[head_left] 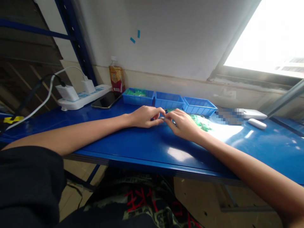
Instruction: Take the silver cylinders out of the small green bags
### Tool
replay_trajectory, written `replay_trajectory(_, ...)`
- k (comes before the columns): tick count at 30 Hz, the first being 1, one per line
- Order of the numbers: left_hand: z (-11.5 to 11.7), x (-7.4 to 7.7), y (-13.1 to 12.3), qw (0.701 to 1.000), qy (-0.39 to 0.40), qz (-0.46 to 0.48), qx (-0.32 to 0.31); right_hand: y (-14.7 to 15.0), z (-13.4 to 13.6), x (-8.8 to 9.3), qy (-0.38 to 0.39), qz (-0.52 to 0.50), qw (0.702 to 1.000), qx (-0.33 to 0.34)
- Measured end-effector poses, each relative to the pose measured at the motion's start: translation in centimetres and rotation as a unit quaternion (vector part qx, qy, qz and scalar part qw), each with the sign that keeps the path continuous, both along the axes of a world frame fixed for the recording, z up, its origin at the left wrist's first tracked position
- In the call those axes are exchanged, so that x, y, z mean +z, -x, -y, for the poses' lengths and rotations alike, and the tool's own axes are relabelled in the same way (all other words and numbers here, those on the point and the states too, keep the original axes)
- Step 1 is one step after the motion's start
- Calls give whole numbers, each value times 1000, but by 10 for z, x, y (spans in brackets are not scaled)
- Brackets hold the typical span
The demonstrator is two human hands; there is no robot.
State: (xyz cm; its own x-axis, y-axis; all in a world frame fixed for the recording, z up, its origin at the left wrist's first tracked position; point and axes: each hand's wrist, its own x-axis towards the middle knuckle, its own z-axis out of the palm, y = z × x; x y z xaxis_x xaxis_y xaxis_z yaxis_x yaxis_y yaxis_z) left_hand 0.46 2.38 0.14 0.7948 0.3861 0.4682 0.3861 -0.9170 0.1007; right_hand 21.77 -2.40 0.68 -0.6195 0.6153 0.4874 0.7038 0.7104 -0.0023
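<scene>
— Pinching something with both hands?
— Yes, with left hand and right hand curled closed, gripping at the fingertips what looks like one small piece. Too small to identify.
— Held where?
— Just above the blue table, on the near side of the bins.
— Finished with it?
— Apparently not. Gripped between fingers and not set down, so probably midway through handling.
— And left over?
— Judging by the green pieces on the table, just beyond and right of right hand, possibly plenty. Partly hidden and washed out by glare, so impossible to count.
— Done so far?
— Hard to say. See green bits inside the left bin, farther back: perhaps handled already, perhaps just stock. Cannot tell which.
— Farther out?
— Notice the middle bin and right bin, lined up rightward from there. To the far left, find a phone, a power strip and a bottle, all apart from the work.
</scene>
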Motion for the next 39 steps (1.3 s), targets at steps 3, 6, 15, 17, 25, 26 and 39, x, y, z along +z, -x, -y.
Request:
replay_trajectory(3,0,-1,0,1000,-2,3,-4,0,0,0,0,7,1000,-5)
replay_trajectory(6,0,-1,1,1000,-16,-11,5,0,-1,1,6,10,1000,-4)
replay_trajectory(15,1,2,0,999,-18,-37,-12,-1,1,2,7,10,1000,-3)
replay_trajectory(17,0,2,0,1000,-9,-28,-5,0,2,2,-1,19,1000,-15)
replay_trajectory(25,-1,0,1,999,-26,-18,-2,-1,1,1,8,-7,1000,-7)
replay_trajectory(26,-1,0,1,999,-27,-21,0,0,1,1,9,-10,1000,-4)
replay_trajectory(39,-10,-5,-3,996,62,-64,0,-44,-49,2,-109,-91,970,-195)
